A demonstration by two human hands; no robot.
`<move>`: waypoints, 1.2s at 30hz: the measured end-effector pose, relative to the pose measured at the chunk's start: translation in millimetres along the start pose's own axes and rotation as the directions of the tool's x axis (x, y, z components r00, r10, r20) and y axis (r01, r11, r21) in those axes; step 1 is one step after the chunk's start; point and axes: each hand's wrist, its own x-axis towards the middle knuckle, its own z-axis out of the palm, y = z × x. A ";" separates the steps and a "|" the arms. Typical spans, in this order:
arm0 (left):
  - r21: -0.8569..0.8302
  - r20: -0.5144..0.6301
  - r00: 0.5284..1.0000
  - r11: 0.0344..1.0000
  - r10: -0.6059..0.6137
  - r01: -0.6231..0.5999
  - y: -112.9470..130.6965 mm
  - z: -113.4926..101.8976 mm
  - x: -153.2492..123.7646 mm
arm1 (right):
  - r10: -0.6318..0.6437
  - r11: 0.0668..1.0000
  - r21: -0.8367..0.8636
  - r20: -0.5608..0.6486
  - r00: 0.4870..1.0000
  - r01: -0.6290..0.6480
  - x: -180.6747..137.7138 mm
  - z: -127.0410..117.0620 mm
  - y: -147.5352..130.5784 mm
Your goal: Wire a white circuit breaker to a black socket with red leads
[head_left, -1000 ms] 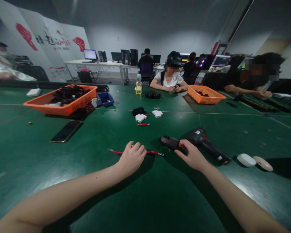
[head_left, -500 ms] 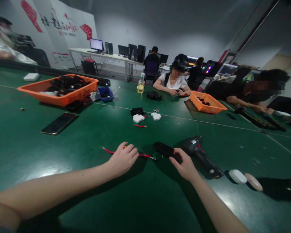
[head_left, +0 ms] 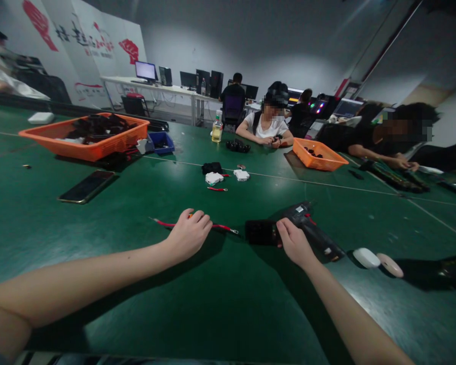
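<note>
My left hand, fingers curled, grips a red cable near its middle. A metal ring terminal shows at the cable's right end, and a bare-looking tip at the left. In my right hand is a black box-like part, pinched at its right end with its broad dark face showing. The two held things are close but apart. Just behind my right hand lies a black pistol-shaped power tool. Farther off are two white block-like pieces, a black block and a short red cable.
At left stand an orange basket of black parts, a small blue bin and a phone. A bottle and another orange basket are farther back. White and pink rounded objects lie right. Co-workers sit across the table.
My right hand has turned the black part so that its broad face shows. My left hand keeps its grip on the red cable. The whole view has shifted slightly.
</note>
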 end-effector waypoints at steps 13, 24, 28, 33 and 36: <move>0.008 -0.015 1.000 1.000 -0.022 0.022 1.8 0.1 -3.1 | 0.085 0.993 0.077 0.105 0.991 -0.093 -1.8 6.5 -1.0; -0.008 -0.014 1.000 1.000 -0.028 0.028 0.6 3.2 -2.5 | 0.045 0.997 -0.067 0.176 0.983 -0.034 -2.5 4.6 3.6; -0.024 -0.004 1.000 0.999 -0.030 0.030 0.1 1.4 -2.5 | 0.023 0.993 -0.114 0.183 0.983 -0.002 -2.5 4.3 6.5; -0.013 0.005 1.000 1.000 -0.025 0.025 0.3 0.9 -3.1 | 0.007 0.987 -0.160 0.171 0.985 0.021 -2.8 1.3 5.7; 0.009 0.010 1.000 1.000 -0.019 0.019 0.8 1.6 -3.5 | 0.033 0.983 -0.182 0.200 0.979 0.004 -3.2 -1.0 4.7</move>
